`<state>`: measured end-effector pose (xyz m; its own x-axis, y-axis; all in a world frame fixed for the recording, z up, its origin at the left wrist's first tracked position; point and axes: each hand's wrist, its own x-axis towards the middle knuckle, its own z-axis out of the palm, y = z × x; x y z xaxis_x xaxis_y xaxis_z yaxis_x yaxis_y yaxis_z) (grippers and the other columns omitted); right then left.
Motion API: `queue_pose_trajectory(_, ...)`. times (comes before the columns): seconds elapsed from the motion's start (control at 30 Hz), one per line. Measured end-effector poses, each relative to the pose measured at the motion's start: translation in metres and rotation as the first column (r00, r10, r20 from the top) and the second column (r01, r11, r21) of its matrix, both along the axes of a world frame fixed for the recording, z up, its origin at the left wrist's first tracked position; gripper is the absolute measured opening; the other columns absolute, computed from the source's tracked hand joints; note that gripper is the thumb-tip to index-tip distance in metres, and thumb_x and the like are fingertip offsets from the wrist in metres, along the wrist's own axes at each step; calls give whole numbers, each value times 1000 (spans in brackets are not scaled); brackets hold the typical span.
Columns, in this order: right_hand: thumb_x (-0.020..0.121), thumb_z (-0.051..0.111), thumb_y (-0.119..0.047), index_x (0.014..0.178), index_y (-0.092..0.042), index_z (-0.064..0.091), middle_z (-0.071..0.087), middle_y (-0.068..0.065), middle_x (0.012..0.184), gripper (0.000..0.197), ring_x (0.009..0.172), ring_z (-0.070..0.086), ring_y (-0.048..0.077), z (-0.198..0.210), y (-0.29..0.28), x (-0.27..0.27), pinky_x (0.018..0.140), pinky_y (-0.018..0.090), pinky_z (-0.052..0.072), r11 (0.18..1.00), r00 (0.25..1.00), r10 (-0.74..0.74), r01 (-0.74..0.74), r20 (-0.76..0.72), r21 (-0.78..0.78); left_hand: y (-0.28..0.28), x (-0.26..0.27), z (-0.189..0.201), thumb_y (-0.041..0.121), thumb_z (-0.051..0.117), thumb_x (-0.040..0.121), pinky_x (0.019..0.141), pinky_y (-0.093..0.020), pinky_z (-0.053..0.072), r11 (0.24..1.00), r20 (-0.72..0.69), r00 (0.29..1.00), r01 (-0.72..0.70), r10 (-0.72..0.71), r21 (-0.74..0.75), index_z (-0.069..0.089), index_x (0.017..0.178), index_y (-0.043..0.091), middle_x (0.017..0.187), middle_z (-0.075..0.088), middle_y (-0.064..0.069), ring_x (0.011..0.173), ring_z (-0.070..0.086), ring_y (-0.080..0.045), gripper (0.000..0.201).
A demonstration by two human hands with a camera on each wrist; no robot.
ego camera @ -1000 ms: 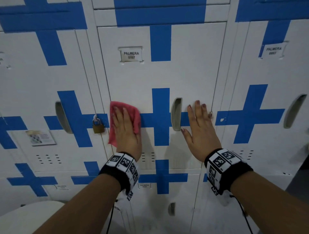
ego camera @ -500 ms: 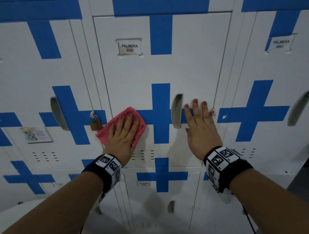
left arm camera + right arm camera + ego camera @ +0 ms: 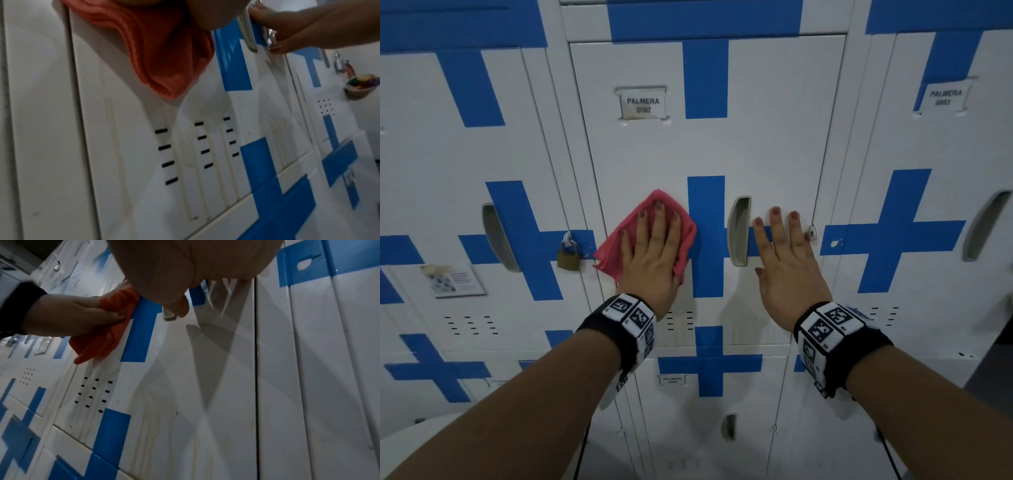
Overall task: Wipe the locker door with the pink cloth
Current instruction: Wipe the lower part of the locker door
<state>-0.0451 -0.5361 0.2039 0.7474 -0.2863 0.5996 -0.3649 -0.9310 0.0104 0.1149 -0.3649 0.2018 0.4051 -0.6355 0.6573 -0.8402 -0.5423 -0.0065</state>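
Observation:
The white locker door (image 3: pixel 767 144) with blue cross stripes and a "PALMERA" label fills the middle of the head view. My left hand (image 3: pixel 650 246) lies flat, fingers straight, pressing the pink cloth (image 3: pixel 613 248) against the door left of the vertical blue stripe. In the left wrist view the cloth (image 3: pixel 164 56) hangs folded below the palm; in the right wrist view the cloth (image 3: pixel 102 340) bulges under the left hand (image 3: pixel 72 318). My right hand (image 3: pixel 784 260) rests flat on the door, right of the recessed grey handle (image 3: pixel 738 231), fingers spread.
A brass padlock (image 3: pixel 567 255) hangs on the left neighbour locker, close to the cloth. A small lock hasp (image 3: pixel 812 232) sits by my right fingertips. Vent slots (image 3: pixel 679 320) run below the hands. More lockers stand on both sides and beneath.
My left hand has slid the cloth rightward and a little upward across the door, from its left edge toward the blue stripe. The right hand has stayed flat in place.

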Motion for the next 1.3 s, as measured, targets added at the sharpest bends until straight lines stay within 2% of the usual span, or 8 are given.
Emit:
queue_pose_trajectory(0.07, 92, 47, -19, 147, -19, -10, -23, 4, 154, 80, 141, -22, 28, 0, 0, -1, 114, 46, -4, 1000, 1000, 5, -5, 2, 5, 1, 2, -7, 36, 30, 91, 106, -55, -8, 998, 94, 995, 34, -38, 44, -20, 145, 25, 152, -22, 3, 139, -22, -21, 74)
queue_pose_trajectory(0.27, 92, 48, -18, 148, -19, -9, -23, 3, 153, 79, 141, -22, 27, 0, -2, -2, 114, 45, -4, 1000, 1000, 17, -17, 4, 3, 16, 13, -27, 23, 64, 83, 108, -54, 0, 982, 192, 978, 42, -78, 186, -10, 148, 26, 154, -25, 5, 141, -23, -18, 98)
queue_pose_trajectory(0.37, 93, 47, -19, 147, -20, -10, -24, 3, 153, 79, 141, -22, 26, 1, -2, -3, 114, 44, -4, 1000, 1000, 16, -16, -2, 5, 28, 20, -31, 23, 61, 84, 115, -48, -3, 973, 200, 977, 27, -75, 229, -6, 149, 26, 154, -22, 7, 141, -20, -16, 93)
queue_pose_trajectory(0.57, 93, 47, -19, 148, -19, -9, -23, 3, 153, 78, 141, -22, 26, 2, -1, -4, 113, 43, -6, 1000, 1000, 13, -13, -1, 5, 43, 26, -26, 28, 50, 85, 112, -44, -11, 971, 197, 980, -10, -39, 240, -6, 149, 26, 155, -21, 7, 142, -19, -16, 85)
queue_pose_trajectory(0.77, 94, 44, -20, 147, -21, -13, -29, 1, 151, 77, 139, -26, 24, 3, -1, -4, 113, 41, -9, 1000, 1000, 12, -11, -25, 16, 32, 13, 8, 39, 23, 94, 109, -45, -18, 997, -100, 992, -79, 76, -25, -22, 143, 25, 146, -32, 9, 135, -32, -13, 68)
queue_pose_trajectory(0.93, 94, 43, -21, 147, -21, -12, -29, 1, 151, 76, 139, -26, 25, 3, -1, -3, 113, 42, -9, 1000, 1000, 14, -14, -19, 15, 22, 7, 8, 27, 41, 95, 105, -45, -21, 999, -62, 998, -13, 11, -44, -26, 141, 29, 143, -39, 10, 131, -40, -13, 81)
queue_pose_trajectory(1.13, 94, 44, -20, 148, -21, -10, -26, 2, 152, 77, 140, -24, 25, 3, -2, -5, 113, 43, -6, 1000, 1000, 24, -23, -17, 16, 22, 11, -24, 16, 66, 80, 107, -56, 0, 979, 130, 985, 85, -110, 183, -8, 148, 28, 154, -24, 8, 141, -23, -17, 102)
queue_pose_trajectory(1.3, 94, 43, -20, 148, -21, -10, -26, 1, 153, 76, 140, -24, 25, 4, -3, -6, 113, 42, -6, 999, 999, 30, -29, -24, 13, 35, 15, -40, 12, 73, 71, 115, -49, -3, 960, 154, 978, 100, -143, 260, -5, 149, 29, 156, -18, 10, 142, -18, -13, 111)
